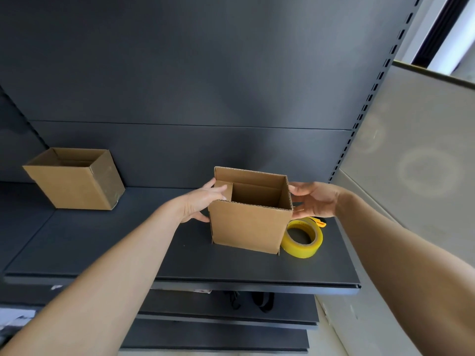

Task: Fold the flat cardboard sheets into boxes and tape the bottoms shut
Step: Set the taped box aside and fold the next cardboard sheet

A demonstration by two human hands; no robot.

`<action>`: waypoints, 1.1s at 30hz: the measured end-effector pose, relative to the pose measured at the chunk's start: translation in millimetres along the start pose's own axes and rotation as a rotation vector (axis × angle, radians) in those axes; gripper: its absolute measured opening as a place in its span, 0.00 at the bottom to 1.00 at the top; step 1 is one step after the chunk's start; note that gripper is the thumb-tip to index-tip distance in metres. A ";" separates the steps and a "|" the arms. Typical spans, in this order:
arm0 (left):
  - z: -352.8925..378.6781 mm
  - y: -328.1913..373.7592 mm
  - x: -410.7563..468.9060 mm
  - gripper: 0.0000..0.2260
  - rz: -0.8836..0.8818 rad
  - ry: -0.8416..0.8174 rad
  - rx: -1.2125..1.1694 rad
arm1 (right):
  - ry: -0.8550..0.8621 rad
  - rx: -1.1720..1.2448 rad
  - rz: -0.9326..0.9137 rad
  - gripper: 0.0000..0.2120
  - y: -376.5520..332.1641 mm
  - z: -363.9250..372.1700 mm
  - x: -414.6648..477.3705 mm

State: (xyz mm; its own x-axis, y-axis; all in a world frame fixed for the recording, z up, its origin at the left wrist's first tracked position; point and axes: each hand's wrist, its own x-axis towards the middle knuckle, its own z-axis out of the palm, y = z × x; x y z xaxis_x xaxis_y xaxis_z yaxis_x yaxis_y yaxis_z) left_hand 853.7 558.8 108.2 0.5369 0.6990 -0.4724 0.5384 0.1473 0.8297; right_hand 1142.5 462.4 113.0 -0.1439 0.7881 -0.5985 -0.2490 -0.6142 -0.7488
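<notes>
A small open-topped cardboard box (246, 226) stands upright on the dark shelf (128, 247), right of centre. My left hand (201, 201) grips its left wall, fingers lying over the rim onto an inner flap and thumb low on the outside. Against the box's right wall rests my right hand (314, 200), its fingers straight and its thumb at the upper right corner. A yellow tape roll (304, 240) lies flat on the shelf, touching the box's lower right corner. A second folded box (74, 179) sits tilted at the back left.
A small orange-yellow object (320, 222) pokes out behind the tape roll, under my right hand. The shelf's dark back panel rises behind the boxes. A pale grey side panel (416, 155) closes the right side. Lower shelves show beneath the front edge.
</notes>
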 end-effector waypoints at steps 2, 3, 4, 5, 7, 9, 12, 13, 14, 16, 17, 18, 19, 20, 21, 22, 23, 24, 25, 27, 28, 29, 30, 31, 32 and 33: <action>-0.1 0.5 -0.8 0.28 0.006 -0.004 0.008 | 0.023 -0.113 0.013 0.23 0.4 5.7 1.8; -0.4 0.8 -1.7 0.28 0.007 -0.008 0.005 | 0.057 -0.201 0.028 0.23 -0.1 11.6 3.3; -0.6 1.2 -2.2 0.29 0.008 -0.012 0.001 | 0.112 -0.304 0.040 0.23 -0.3 19.3 5.4; -0.8 1.4 -2.7 0.30 0.009 -0.015 0.002 | 0.182 -0.405 0.043 0.21 -0.3 27.5 7.8; -1.6 0.8 -3.5 0.30 0.014 -0.026 0.007 | 0.330 -0.547 0.029 0.21 1.4 39.4 15.3; -1.9 -0.3 -4.1 0.30 0.026 -0.046 -0.006 | 0.417 -0.594 0.011 0.22 2.8 43.9 20.9; -3.0 -2.5 -7.1 0.37 0.048 -0.084 -0.027 | 0.438 -0.570 -0.001 0.21 2.4 44.5 23.3; -3.6 -3.5 -8.3 0.41 0.055 -0.100 -0.030 | 0.433 -0.558 -0.003 0.20 2.5 43.9 23.2; -4.3 -4.3 -9.1 0.46 0.064 -0.119 -0.040 | 0.430 -0.549 -0.004 0.20 2.8 43.1 23.2; -5.7 -5.6 -10.0 0.53 0.071 -0.148 -0.071 | 0.416 -0.534 -0.005 0.19 3.4 41.0 23.3; -5.9 -6.0 -10.0 0.54 0.069 -0.152 -0.082 | 0.402 -0.522 -0.005 0.17 3.3 39.1 23.1; -5.8 -6.3 -9.5 0.55 0.069 -0.152 -0.089 | 0.384 -0.498 -0.003 0.15 2.5 36.7 22.8; -5.9 -6.8 -8.8 0.55 0.069 -0.151 -0.095 | 0.360 -0.456 -0.001 0.13 1.5 34.2 22.2; -5.9 -7.4 -7.9 0.55 0.069 -0.154 -0.103 | 0.330 -0.403 0.000 0.14 0.7 31.3 21.5; -6.2 -8.3 -7.1 0.54 0.069 -0.163 -0.112 | 0.299 -0.344 0.006 0.17 0.1 27.9 20.3; -6.9 -9.0 -6.2 0.53 0.066 -0.174 -0.121 | 0.262 -0.281 0.013 0.18 -0.3 24.4 19.1; -7.7 -9.5 -5.7 0.53 0.060 -0.183 -0.128 | 0.215 -0.209 0.019 0.19 -0.2 21.5 17.3; -8.3 -9.7 -5.1 0.51 0.051 -0.188 -0.133 | 0.162 -0.128 0.020 0.22 -0.1 19.4 16.1; -8.7 -9.6 -4.3 0.48 0.044 -0.187 -0.131 | 0.120 -0.063 0.016 0.26 -0.6 18.3 15.2; -8.3 -8.3 -3.6 0.41 0.040 -0.161 -0.112 | 0.101 -0.028 0.016 0.35 -2.7 19.0 15.0; -7.8 -7.4 -3.4 0.39 0.042 -0.140 -0.099 | 0.119 -0.037 0.024 0.38 -4.0 20.8 15.9; -7.2 -6.8 -3.9 0.38 0.046 -0.118 -0.088 | 0.148 -0.045 0.033 0.38 -4.8 22.5 17.7; -5.9 -6.1 -4.8 0.37 0.053 -0.093 -0.077 | 0.179 -0.044 0.040 0.37 -5.0 23.9 19.5; -4.5 -5.5 -6.0 0.36 0.061 -0.065 -0.068 | 0.209 -0.038 0.046 0.36 -4.8 24.4 21.4; -3.1 -5.3 -6.9 0.35 0.071 -0.033 -0.062 | 0.234 -0.030 0.049 0.34 -4.3 24.6 23.2; -1.7 -5.8 -7.4 0.33 0.082 0.004 -0.064 | 0.248 -0.024 0.050 0.33 -3.9 24.9 24.7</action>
State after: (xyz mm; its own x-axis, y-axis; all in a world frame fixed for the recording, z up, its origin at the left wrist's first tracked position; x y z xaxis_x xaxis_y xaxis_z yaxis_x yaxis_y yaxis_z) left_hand 845.4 553.9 107.4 0.5749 0.7131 -0.4012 0.4502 0.1338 0.8829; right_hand 1116.1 485.3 108.2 0.0849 0.7243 -0.6842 -0.2238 -0.6553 -0.7215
